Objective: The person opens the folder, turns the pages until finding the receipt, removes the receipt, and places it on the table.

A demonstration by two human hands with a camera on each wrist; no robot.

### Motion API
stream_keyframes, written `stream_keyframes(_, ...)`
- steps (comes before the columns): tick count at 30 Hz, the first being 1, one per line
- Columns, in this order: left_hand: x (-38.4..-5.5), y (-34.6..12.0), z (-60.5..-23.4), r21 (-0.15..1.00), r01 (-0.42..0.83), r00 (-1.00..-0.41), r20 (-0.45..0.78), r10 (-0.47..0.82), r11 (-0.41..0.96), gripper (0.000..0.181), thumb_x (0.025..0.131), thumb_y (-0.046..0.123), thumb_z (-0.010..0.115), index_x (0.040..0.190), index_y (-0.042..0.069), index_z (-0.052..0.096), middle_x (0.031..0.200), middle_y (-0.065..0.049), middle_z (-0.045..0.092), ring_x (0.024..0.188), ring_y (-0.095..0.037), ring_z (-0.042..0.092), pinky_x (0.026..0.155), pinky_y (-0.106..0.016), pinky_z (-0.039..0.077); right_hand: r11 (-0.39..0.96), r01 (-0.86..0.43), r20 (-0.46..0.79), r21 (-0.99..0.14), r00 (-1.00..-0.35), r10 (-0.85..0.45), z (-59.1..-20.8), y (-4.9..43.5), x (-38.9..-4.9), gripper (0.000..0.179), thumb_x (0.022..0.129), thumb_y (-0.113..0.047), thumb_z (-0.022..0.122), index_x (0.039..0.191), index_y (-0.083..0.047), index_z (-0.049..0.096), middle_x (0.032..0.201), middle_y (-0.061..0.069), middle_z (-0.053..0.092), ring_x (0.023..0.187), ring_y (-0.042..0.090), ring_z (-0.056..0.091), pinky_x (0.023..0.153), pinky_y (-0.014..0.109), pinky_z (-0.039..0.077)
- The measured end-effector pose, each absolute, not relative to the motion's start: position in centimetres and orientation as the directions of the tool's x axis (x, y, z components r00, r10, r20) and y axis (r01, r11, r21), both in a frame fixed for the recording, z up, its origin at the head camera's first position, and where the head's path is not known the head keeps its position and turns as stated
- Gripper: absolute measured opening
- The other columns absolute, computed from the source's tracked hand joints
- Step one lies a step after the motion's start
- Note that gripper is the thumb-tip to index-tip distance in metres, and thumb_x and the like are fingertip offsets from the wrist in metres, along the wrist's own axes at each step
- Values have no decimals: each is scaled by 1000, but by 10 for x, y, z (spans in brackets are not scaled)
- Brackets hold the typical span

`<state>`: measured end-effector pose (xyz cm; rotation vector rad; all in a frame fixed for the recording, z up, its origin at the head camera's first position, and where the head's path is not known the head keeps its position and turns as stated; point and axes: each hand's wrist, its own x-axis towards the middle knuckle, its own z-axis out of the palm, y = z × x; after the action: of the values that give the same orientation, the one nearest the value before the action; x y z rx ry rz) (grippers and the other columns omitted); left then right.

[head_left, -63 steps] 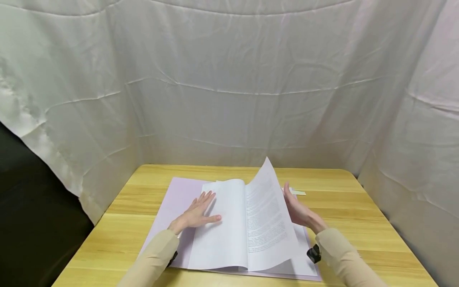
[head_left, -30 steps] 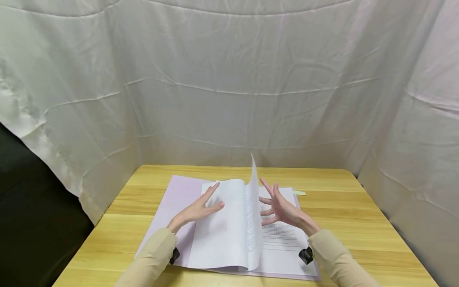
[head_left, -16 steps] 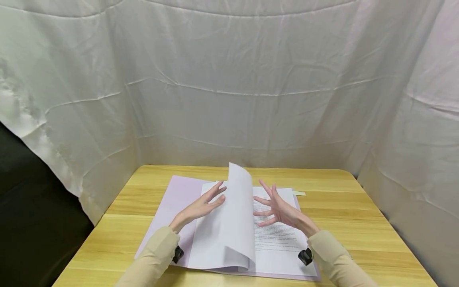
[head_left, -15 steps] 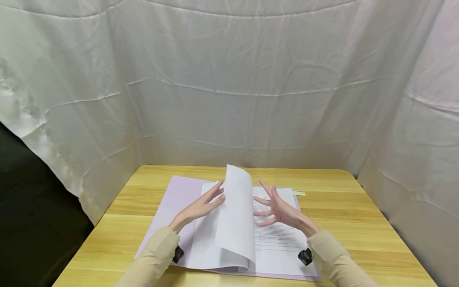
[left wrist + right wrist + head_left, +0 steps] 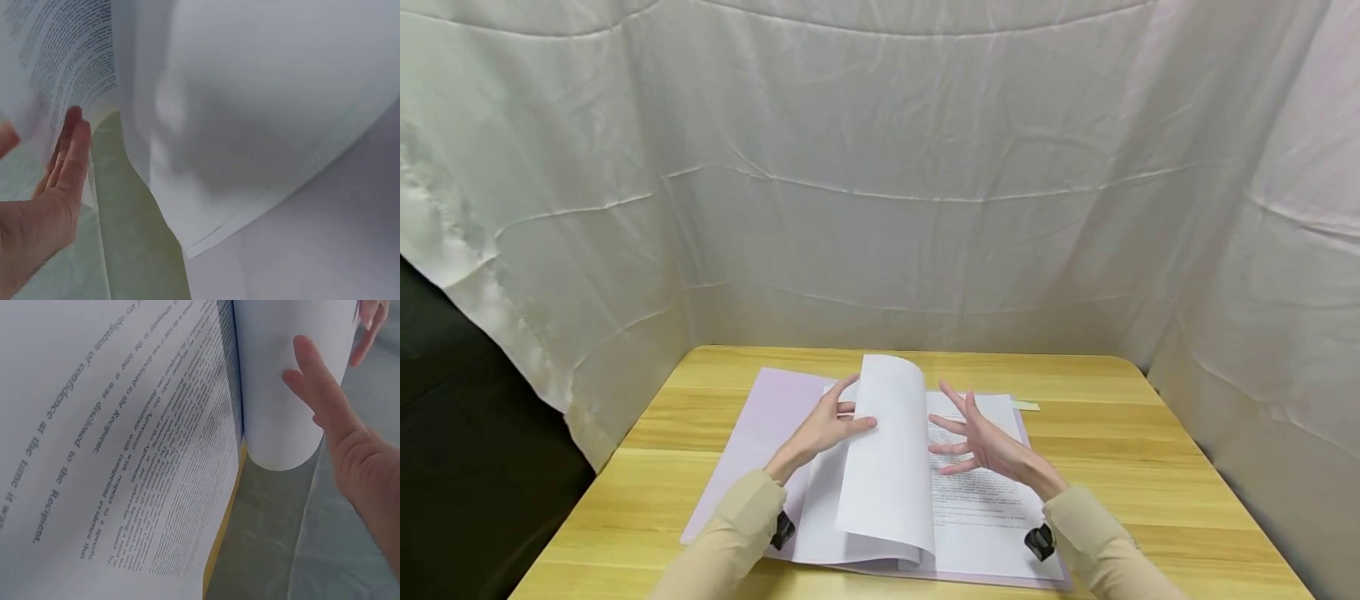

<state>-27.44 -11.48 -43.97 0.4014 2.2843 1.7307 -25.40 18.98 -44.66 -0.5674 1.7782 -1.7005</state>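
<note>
Because the page (image 5: 891,467) seems light and bendy, hold its loose edge softly. The left hand (image 5: 822,427) pinches it; the spread right hand (image 5: 988,440) holds nothing.

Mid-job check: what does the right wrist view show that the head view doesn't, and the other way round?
Only the right wrist view: readable words on the printed page, such as "confidence" and "Recipient"; from the head that print is too small to read.

Only the head view: the beige sleeves, the black wrist devices and the pale strip past the page's upper right corner.

Both: the printed page, the curved raised sheet, the right hand with fingers spread, and at least part of the left hand.
</note>
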Motion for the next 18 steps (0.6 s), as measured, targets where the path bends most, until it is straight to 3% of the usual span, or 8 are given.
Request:
stream_keyframes(6,-278,-114,-447,969,-34,-971,-91,223,245,87,83,4,78,156,6,30,117,-25,68,89,-20,70,80,-34,60,132,50,-124,-990,-751,-649,-451,197,-254,61,105,-57,0,161,-37,-11,168,26,5,143,57,34,104,60,51)
stream_keyframes(12,-279,-123,-456,974,-121,-962,-163,217,193,84,84,4,76,155,7,32,107,-22,70,78,-16,67,71,-29,56,156,-1,-98,-988,-773,-627,-457,212,-260,62,107,-53,2,162,-27,-9,166,30,7,143,58,32,105,57,51)
stream_keyframes(18,-283,-133,-462,956,-148,-956,-204,210,254,84,86,11,76,155,5,29,92,-12,70,65,-12,63,62,-26,54,239,-19,-112,-971,-846,-522,-466,232,-266,61,110,-46,9,163,-19,-2,165,31,16,143,54,36,113,59,43)
